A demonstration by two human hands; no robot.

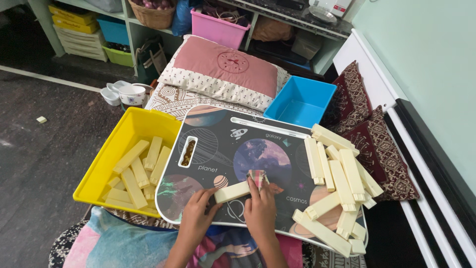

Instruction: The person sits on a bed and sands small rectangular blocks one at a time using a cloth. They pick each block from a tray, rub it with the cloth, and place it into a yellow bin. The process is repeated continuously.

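My left hand [194, 216] grips one end of a cream block [232, 191] that lies on a dark lap tray [223, 149] printed with planets. My right hand [260, 208] presses a small checked cloth [258, 177] against the other end of that block. A loose pile of cream blocks [337, 183] covers the tray's right side. Left of the tray stands a yellow bin [106, 159] holding several more cream blocks [139, 171].
An empty blue bin [300, 101] sits beyond the tray, beside a pink pillow [223, 67]. Dark red patterned cushions [372, 129] lie to the right along a white bed frame. Shelves with baskets and boxes stand at the back. White cups [124, 93] rest on the floor.
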